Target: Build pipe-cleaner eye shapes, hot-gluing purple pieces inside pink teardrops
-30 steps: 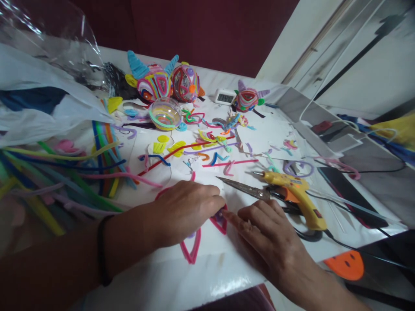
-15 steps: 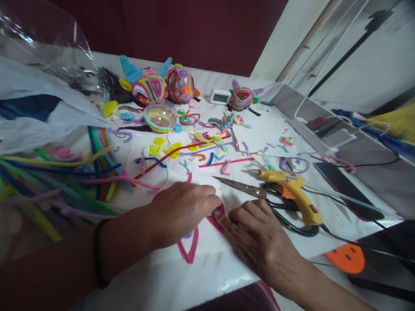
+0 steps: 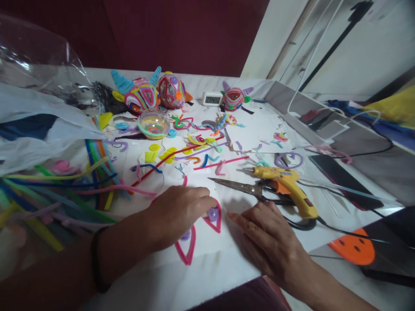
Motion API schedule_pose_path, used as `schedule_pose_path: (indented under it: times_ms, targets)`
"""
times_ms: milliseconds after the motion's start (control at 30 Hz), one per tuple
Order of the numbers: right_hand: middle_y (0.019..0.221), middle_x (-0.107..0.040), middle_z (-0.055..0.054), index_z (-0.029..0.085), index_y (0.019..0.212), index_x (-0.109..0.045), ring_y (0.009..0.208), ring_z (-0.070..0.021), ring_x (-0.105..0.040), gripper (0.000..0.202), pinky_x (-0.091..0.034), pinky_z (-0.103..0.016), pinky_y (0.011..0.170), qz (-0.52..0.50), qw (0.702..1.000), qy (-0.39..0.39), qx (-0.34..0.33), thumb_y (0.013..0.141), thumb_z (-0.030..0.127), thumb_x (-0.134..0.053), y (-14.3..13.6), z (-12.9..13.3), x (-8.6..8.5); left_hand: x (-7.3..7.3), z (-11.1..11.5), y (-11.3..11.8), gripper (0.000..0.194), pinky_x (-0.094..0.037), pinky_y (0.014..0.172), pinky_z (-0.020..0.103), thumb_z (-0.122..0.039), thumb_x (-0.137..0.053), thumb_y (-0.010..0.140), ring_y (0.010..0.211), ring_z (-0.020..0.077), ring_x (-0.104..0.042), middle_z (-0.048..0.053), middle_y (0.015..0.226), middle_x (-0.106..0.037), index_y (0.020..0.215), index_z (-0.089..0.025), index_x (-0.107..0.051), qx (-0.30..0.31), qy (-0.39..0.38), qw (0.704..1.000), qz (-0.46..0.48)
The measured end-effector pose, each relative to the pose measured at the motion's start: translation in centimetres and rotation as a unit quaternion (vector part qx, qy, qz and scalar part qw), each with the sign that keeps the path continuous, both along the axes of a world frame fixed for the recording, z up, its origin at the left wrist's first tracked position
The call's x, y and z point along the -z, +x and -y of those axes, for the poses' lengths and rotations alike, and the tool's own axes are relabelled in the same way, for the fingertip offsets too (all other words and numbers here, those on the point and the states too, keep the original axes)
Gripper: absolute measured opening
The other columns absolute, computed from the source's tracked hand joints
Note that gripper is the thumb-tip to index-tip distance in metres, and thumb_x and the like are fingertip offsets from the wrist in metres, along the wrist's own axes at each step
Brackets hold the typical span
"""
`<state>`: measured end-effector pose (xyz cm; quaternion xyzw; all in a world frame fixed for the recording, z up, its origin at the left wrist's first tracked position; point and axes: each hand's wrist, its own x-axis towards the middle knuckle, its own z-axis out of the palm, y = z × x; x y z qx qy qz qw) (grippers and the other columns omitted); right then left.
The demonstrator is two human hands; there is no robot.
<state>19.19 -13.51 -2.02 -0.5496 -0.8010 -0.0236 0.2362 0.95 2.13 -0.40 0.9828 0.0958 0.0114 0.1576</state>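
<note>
My left hand (image 3: pixel 181 211), a dark band round its wrist, is curled over the middle of a shape of pink pipe cleaner (image 3: pixel 218 223), its fingertips hidden. Pointed pink loops show around the hand. In the right-hand loop sits a purple coil (image 3: pixel 213 214) with a shiny bead-like centre; more purple shows in the lower loop. My right hand (image 3: pixel 269 233) rests on the table just right of this loop, apart from it, index finger stretched out, nothing visible in it. Beyond it lie scissors (image 3: pixel 238 185) with dark handles and a yellow hot glue gun (image 3: pixel 300 196).
Pipe cleaners (image 3: pixel 81 188) lie heaped at left near a plastic bag (image 3: pixel 42 56). At the back stand decorated balls (image 3: pixel 141 95), a clear bowl (image 3: pixel 153 124) and a digital clock (image 3: pixel 212 99). A dark phone (image 3: pixel 343 181) and the glue gun's cord lie right.
My right hand has drawn back to the right from the pink loop, uncovering the purple coil. My left hand stays on the pink shape. The view has shifted slightly.
</note>
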Motion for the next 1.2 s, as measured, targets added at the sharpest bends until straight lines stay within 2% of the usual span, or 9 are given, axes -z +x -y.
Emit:
schedule_pose_path:
  times_ms: [133,233,400,600,900,1067,1200]
  targets:
    - [0.08,-0.058,-0.006,0.008,0.117,-0.059,0.071,-0.0174,-0.043,0.026,-0.032,-0.034,0.067,-0.009,1.0,-0.003,-0.014,0.094,0.008,-0.045,-0.5,0.2,0.0,0.6,-0.1,-0.1,0.016,-0.043,0.069,0.026,-0.013,-0.05,0.095,0.085,0.0157,-0.061,-0.001,0.093,-0.062,0.103,-0.022,-0.061,-0.001,-0.017,1.0,0.02]
    - [0.078,-0.057,-0.005,0.009,0.118,-0.059,0.07,-0.0175,-0.043,0.027,-0.03,-0.034,0.067,0.009,1.0,0.009,-0.023,0.096,0.01,-0.042,-1.0,0.0,0.1,0.7,-0.1,-0.2,0.015,-0.042,0.068,0.024,-0.015,-0.051,0.096,0.082,0.0139,-0.061,-0.002,0.09,-0.061,0.103,-0.023,-0.061,-0.007,-0.027,0.999,0.028]
    - [0.08,-0.057,-0.004,0.012,0.119,-0.059,0.072,-0.0181,-0.044,0.029,-0.029,-0.036,0.068,0.039,0.999,-0.001,-0.008,0.098,0.012,-0.039,-1.6,-0.3,0.5,-0.1,0.0,0.0,0.016,-0.04,0.062,0.024,-0.013,-0.05,0.094,0.076,0.0136,-0.06,-0.002,0.087,-0.061,0.1,-0.022,-0.062,-0.016,-0.022,1.0,-0.002]
    - [0.076,-0.057,-0.004,0.01,0.114,-0.061,0.07,-0.0176,-0.045,0.026,-0.031,-0.035,0.067,0.018,1.0,0.014,-0.01,0.096,0.009,-0.042,-1.7,-0.3,0.5,-0.8,0.1,0.2,0.019,-0.043,0.066,0.022,-0.011,-0.05,0.093,0.079,0.0135,-0.061,0.0,0.09,-0.063,0.102,-0.021,-0.063,-0.016,-0.028,0.999,-0.02]
    - [0.074,-0.058,-0.005,0.008,0.101,-0.064,0.069,-0.0172,-0.046,0.024,-0.032,-0.035,0.066,-0.018,0.999,0.026,-0.009,0.094,0.005,-0.041,-1.8,0.0,0.1,0.5,-0.2,-0.2,0.026,-0.048,0.076,0.022,-0.013,-0.044,0.095,0.085,0.0143,-0.062,0.002,0.096,-0.064,0.111,-0.023,-0.061,-0.018,-0.021,1.0,-0.011]
    - [0.075,-0.058,-0.006,0.008,0.108,-0.062,0.069,-0.0176,-0.045,0.022,-0.033,-0.036,0.067,-0.035,0.999,0.038,0.014,0.093,0.008,-0.046,-0.8,0.5,0.1,0.5,-0.3,-0.2,0.025,-0.049,0.077,0.024,-0.012,-0.044,0.095,0.087,0.0153,-0.062,0.002,0.098,-0.063,0.111,-0.022,-0.06,-0.009,-0.016,1.0,-0.021]
    - [0.085,-0.061,-0.009,0.01,0.114,-0.059,0.073,-0.0197,-0.049,0.025,-0.034,-0.036,0.066,-0.007,0.995,0.068,0.066,0.093,0.008,-0.047,0.9,0.8,-0.2,0.6,-0.4,-0.1,0.026,-0.05,0.077,0.025,-0.011,-0.046,0.094,0.087,0.0161,-0.062,0.002,0.098,-0.063,0.113,-0.023,-0.06,-0.011,-0.01,1.0,-0.026]
